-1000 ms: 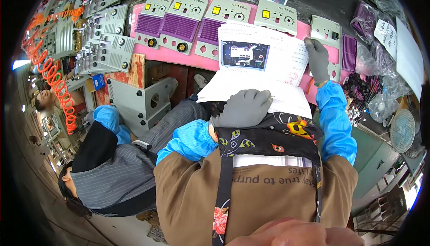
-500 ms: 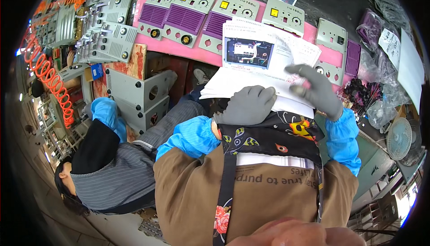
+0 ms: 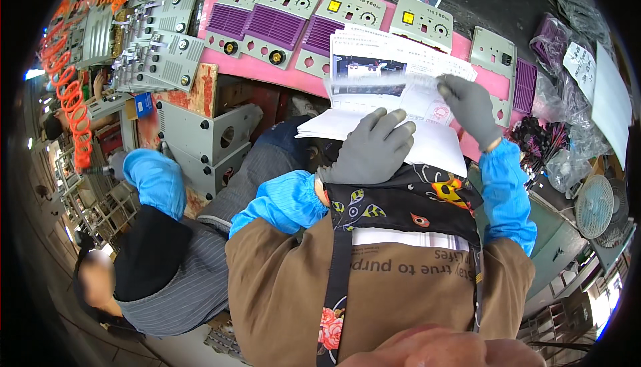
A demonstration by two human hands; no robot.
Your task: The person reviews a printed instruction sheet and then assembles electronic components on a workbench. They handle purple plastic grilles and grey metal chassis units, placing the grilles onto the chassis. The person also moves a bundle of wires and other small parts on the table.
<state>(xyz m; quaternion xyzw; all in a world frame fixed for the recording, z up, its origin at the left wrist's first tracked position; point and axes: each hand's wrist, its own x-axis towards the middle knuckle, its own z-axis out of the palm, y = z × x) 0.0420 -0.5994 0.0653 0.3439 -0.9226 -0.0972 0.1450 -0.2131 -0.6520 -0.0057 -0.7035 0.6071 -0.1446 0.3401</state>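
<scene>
A stack of printed sheets [image 3: 354, 118] lies open in front of me, with a photo of a device's inside on the upper page. My left hand [image 3: 375, 148], in a grey glove, rests on the lower part of the stack, fingers out and slightly apart. At the right side of the papers my right hand [image 3: 471, 110], also gloved, has its fingers curled together at the edge of a lifted page. That page [image 3: 419, 100] bears a red round stamp; it is bent and partly blurred across the photo. The fingertips hide the exact grip.
Grey and purple front panels [image 3: 280, 23] line a pink mat [image 3: 254, 73]. Bagged parts [image 3: 567, 106] and a fan [image 3: 594, 207] stand right. To the left are grey metal housings [image 3: 200, 133], an orange coiled hose [image 3: 77, 120] and a co-worker with a blue sleeve [image 3: 155, 178].
My right hand has moved up to the page's edge and its fingers have closed. A page now bends over the photo. The co-worker's arm and the orange hose have shifted left.
</scene>
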